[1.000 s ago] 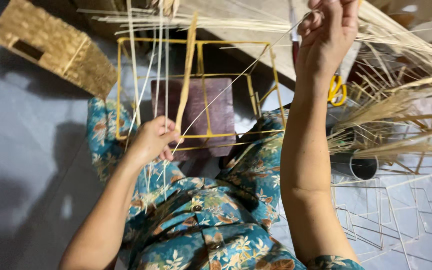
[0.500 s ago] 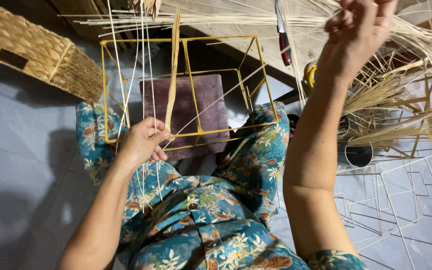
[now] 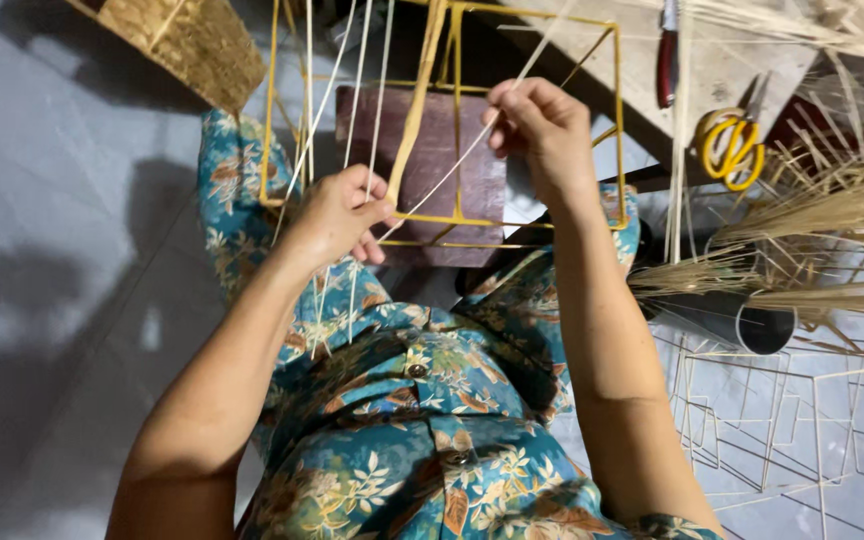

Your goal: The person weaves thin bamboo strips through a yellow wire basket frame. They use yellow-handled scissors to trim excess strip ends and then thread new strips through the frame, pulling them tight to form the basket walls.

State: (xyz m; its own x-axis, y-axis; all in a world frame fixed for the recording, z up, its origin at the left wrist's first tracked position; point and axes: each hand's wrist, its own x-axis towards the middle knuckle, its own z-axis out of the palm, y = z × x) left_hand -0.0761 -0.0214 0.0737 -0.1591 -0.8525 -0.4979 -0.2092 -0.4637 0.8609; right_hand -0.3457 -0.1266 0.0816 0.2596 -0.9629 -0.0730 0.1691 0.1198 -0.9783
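While the left hand [image 3: 337,215] closes its fingers around the pale upright strands [image 3: 357,90] at the near lower rail of the yellow wire frame [image 3: 617,120], the right hand [image 3: 542,125] pinches a single thin strand [image 3: 442,180] between thumb and fingertips, raised inside the frame's upper half. That strand runs taut on a slant from the right hand down to the left, crossing in front of the dark reddish block [image 3: 447,165] that sits within the frame. A wider flat strip [image 3: 417,100] leans against the frame's top bar, just left of the pinching hand. The frame rests against the knees, which are clothed in teal flowered fabric [image 3: 402,400].

To do this pull well, the strand probably should be kept under even tension, with the left hand holding the uprights firmly so they do not bunch or slide along the rail.

Outward from the frame: a woven basket [image 3: 187,40] lies beyond its upper left corner; yellow-handled scissors [image 3: 727,145] lie to its right on a board; loose dry reeds [image 3: 822,210] spread farther right, above a dark tube [image 3: 742,325]; bare wire frames [image 3: 792,420] lie below that on the floor.
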